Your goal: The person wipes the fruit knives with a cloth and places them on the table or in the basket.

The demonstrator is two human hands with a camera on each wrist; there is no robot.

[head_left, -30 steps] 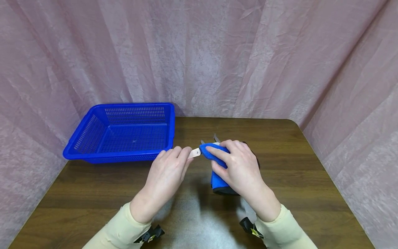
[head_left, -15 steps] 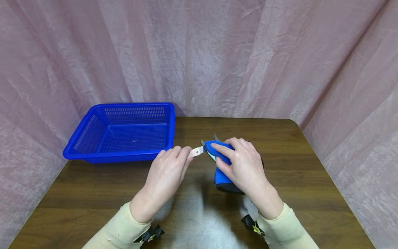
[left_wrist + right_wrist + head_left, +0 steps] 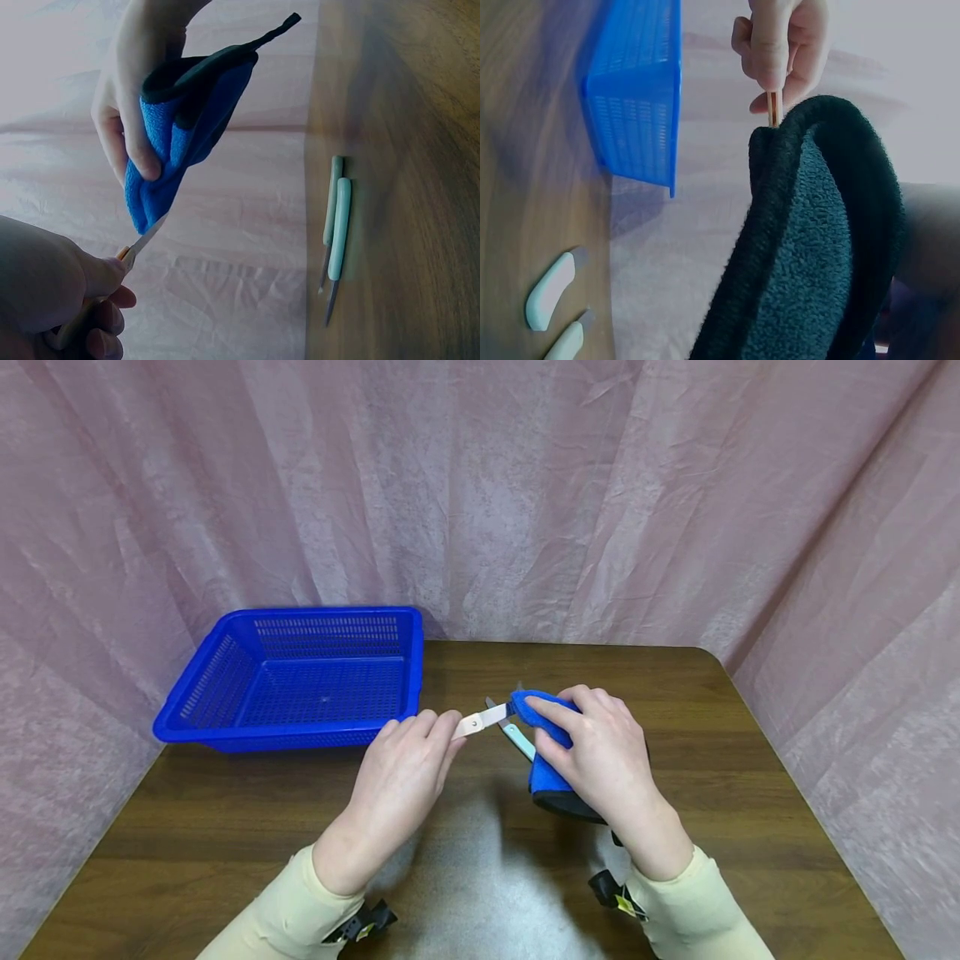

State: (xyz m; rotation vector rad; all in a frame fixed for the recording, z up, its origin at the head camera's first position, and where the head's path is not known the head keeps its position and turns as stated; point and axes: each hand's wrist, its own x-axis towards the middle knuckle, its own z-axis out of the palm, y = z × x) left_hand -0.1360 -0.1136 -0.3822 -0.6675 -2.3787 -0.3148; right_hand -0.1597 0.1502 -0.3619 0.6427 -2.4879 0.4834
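Note:
In the head view my left hand point(image 3: 401, 785) grips a small knife by its pale cream handle point(image 3: 468, 727), blade pointing right. My right hand point(image 3: 600, 752) pinches a folded blue cleaning cloth point(image 3: 546, 777) with a black border around the blade's tip end, which is hidden inside. A stretch of bare blade point(image 3: 493, 716) shows between handle and cloth. The left wrist view shows the blade point(image 3: 150, 234) running into the fold. Two knives with mint-green handles lie on the table beyond the cloth; one mint knife point(image 3: 340, 229) is nearer, the other mint knife point(image 3: 331, 206) beside it.
An empty blue plastic basket point(image 3: 330, 739) stands at the back left of the brown wooden table point(image 3: 712, 760). Pink curtains point(image 3: 480, 502) hang behind and along the right side.
My right hand and the cloth have slid right and slightly away along the blade, baring more of it. More of a mint handle shows beneath. My left hand stays almost still.

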